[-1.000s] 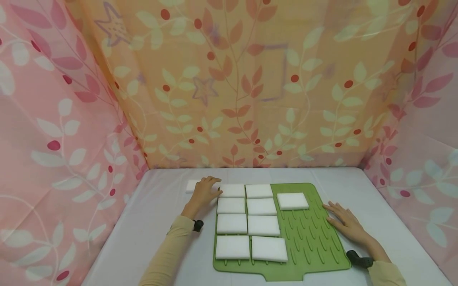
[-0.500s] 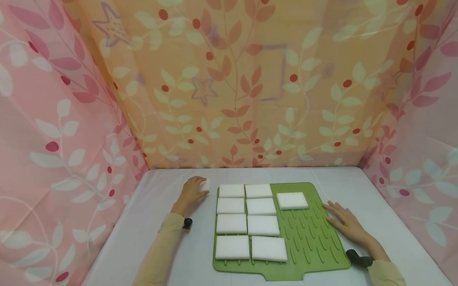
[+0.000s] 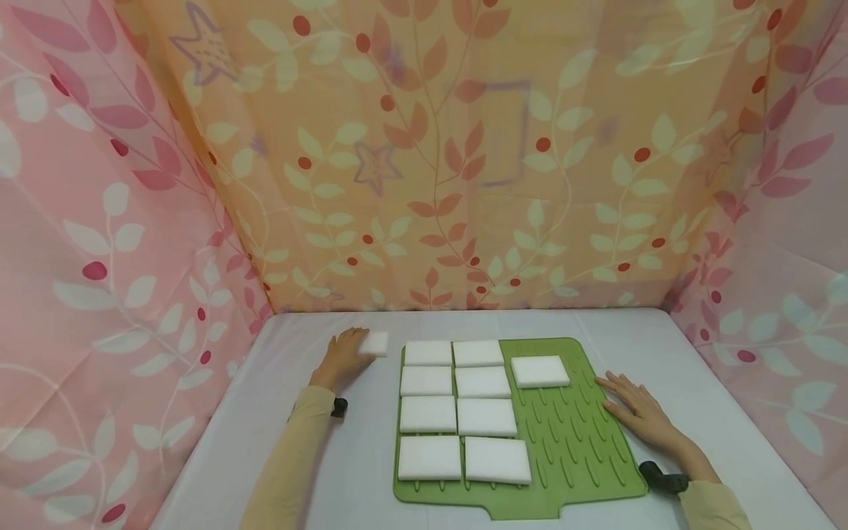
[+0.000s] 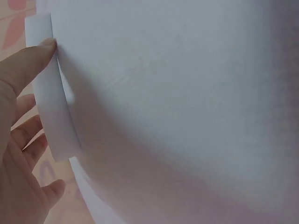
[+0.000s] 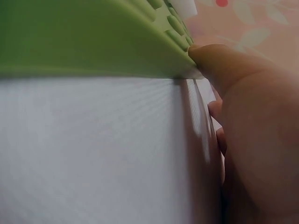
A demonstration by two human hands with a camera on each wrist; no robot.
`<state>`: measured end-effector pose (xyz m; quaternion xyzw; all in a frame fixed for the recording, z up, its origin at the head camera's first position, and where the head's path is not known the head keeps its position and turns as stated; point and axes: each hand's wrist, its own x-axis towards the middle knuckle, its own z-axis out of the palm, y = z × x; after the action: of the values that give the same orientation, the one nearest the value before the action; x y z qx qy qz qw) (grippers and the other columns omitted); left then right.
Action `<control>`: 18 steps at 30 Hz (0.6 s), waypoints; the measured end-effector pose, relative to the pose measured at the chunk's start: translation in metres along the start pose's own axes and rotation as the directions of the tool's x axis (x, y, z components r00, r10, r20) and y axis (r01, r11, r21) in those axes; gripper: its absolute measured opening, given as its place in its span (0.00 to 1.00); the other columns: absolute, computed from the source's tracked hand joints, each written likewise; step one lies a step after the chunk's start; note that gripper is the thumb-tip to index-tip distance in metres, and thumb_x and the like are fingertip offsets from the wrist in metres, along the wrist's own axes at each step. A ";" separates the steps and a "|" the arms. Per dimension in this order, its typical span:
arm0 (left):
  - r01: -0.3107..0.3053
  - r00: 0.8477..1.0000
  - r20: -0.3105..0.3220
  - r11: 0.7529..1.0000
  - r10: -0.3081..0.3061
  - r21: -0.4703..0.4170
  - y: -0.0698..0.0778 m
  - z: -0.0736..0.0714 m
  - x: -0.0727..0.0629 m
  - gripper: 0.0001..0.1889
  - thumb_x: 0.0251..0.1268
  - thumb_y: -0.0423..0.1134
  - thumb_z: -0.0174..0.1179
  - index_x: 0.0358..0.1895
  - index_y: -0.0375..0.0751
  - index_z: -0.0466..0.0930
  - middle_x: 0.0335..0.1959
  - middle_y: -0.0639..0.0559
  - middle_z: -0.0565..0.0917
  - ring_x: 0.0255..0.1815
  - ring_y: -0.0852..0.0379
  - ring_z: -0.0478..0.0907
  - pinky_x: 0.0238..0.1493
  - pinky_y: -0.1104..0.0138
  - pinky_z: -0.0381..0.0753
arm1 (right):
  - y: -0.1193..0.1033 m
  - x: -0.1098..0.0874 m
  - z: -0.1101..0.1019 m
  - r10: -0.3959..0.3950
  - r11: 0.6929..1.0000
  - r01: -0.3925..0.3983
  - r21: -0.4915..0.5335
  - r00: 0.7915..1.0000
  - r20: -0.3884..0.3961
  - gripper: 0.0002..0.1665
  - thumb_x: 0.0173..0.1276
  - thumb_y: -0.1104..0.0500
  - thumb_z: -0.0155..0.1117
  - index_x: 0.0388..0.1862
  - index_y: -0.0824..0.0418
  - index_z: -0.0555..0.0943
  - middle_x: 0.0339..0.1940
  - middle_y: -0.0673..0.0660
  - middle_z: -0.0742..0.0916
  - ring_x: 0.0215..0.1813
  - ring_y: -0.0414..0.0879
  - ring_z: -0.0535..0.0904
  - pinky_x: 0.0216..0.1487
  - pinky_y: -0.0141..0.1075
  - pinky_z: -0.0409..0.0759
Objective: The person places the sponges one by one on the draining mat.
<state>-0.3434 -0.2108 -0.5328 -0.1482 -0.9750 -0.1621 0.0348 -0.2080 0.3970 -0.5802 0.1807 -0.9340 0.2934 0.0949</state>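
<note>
At the far left of the table my left hand [image 3: 340, 358] pinches a white sponge block [image 3: 376, 344], thumb on one side and fingers on the other in the left wrist view, where the block [image 4: 52, 98] looks pale grey. My right hand [image 3: 640, 412] rests at the right edge of the green drying mat [image 3: 570, 456]; its thumb touches the mat's rim in the right wrist view. Two columns of white sponge blocks [image 3: 429, 458] cover the mat's left and middle. A separate block [image 3: 539, 372] lies near its upper right.
White cloth [image 3: 278, 353] covers the table. Patterned curtains [image 3: 464, 184] stand behind it and along both sides. The mat's ridged right part carries no blocks below the single one, and its tab [image 3: 525, 511] points toward the front.
My left hand has moved left, from the mat's upper left corner to the sponge block lying beside the mat, and now pinches it. My right hand stays in place.
</note>
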 end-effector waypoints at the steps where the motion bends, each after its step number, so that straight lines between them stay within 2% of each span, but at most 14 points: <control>1: -0.003 1.000 -0.013 1.000 0.003 -0.001 -0.001 0.001 0.000 0.35 0.57 0.51 0.63 0.65 0.37 0.65 0.63 0.37 0.68 0.66 0.38 0.61 0.62 0.38 0.53 | 0.000 0.000 0.000 0.000 1.000 0.000 0.001 1.000 0.000 0.29 0.69 0.55 0.55 0.68 0.57 0.65 0.68 0.71 0.64 0.69 0.72 0.51 0.70 0.56 0.30; 8: -0.003 0.996 -0.089 1.000 0.003 -0.006 -0.004 0.001 -0.004 0.32 0.53 0.53 0.65 0.60 0.41 0.71 0.58 0.39 0.73 0.60 0.39 0.67 0.59 0.40 0.59 | 0.001 0.000 0.001 -0.002 1.000 0.002 0.005 1.000 0.005 0.29 0.69 0.55 0.55 0.68 0.56 0.65 0.68 0.71 0.64 0.69 0.72 0.51 0.69 0.57 0.31; 18: -0.008 0.982 -0.189 0.999 -0.002 -0.050 0.011 -0.002 -0.009 0.32 0.50 0.53 0.68 0.57 0.41 0.75 0.53 0.40 0.76 0.54 0.39 0.71 0.51 0.46 0.69 | 0.000 -0.001 0.000 0.003 1.000 -0.003 0.011 1.000 0.002 0.29 0.69 0.55 0.55 0.68 0.57 0.65 0.69 0.71 0.63 0.70 0.71 0.50 0.70 0.56 0.29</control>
<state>-0.3311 -0.2044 -0.5288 -0.1344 -0.9626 -0.2000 0.1237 -0.2070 0.3973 -0.5806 0.1800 -0.9327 0.2987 0.0924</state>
